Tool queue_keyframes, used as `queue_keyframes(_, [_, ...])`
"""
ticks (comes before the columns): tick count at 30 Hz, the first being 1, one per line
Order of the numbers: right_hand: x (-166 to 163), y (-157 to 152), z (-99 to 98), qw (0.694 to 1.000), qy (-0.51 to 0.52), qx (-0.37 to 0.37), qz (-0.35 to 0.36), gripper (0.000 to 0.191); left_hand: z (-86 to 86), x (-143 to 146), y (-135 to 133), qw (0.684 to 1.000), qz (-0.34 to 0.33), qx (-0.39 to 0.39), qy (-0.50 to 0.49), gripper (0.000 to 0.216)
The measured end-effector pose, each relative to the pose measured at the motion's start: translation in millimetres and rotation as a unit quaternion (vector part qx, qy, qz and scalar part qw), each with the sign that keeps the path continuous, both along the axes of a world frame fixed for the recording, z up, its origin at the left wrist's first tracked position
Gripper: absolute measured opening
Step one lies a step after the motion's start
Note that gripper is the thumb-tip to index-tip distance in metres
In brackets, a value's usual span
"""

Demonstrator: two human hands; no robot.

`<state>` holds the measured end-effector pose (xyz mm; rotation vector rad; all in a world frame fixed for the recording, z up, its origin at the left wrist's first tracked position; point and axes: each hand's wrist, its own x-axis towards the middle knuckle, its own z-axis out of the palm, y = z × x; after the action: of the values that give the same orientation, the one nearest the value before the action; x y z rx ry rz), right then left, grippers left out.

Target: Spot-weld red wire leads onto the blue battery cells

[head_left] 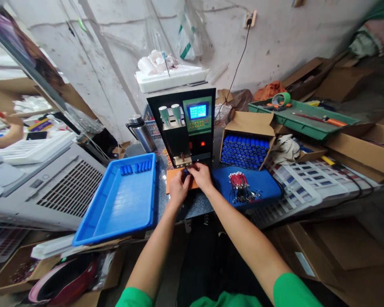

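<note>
My left hand (178, 187) is closed around a blue battery cell (186, 172), mostly covered by the fingers. Beside it, my right hand (201, 175) pinches close to the cell's far end; what lies between its fingertips is too small to make out. Both hands are over an orange board (170, 175), just below the electrodes (183, 159) of a black spot welder (167, 147) with a lit blue display (198, 111). Right of my hands, red and black wire leads (241, 185) lie bunched on a blue cloth (222, 181).
A blue tray (128, 204) on the left holds several blue cells along its far side. An open carton (251, 121) packed with blue cells stands right of the welder. Behind are a steel flask (142, 133) and a green tray (310, 117). Another person's hand (13, 128) shows far left.
</note>
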<state>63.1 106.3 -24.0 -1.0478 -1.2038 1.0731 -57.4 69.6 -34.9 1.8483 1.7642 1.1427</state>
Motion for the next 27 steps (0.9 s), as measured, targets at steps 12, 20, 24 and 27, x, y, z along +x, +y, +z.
queue_keyframes(12, [-2.0,-1.3,4.3,1.0,-0.006,0.006,-0.008,0.016,-2.3,0.8,0.3,1.0,0.004,0.018,-0.007,0.028])
queue_keyframes(20, [-1.7,0.1,2.4,1.0,-0.022,0.005,-0.011,0.017,-1.7,0.7,0.2,1.0,-0.004,0.028,-0.006,0.028])
queue_keyframes(24, [-2.4,1.9,0.1,1.0,-0.02,0.004,-0.005,0.017,-2.6,1.0,1.0,0.999,-0.006,0.036,-0.01,0.028])
queue_keyframes(27, [0.1,2.2,-1.6,1.0,-0.029,0.008,0.003,0.018,-3.4,1.4,1.4,0.999,-0.009,0.046,-0.02,0.027])
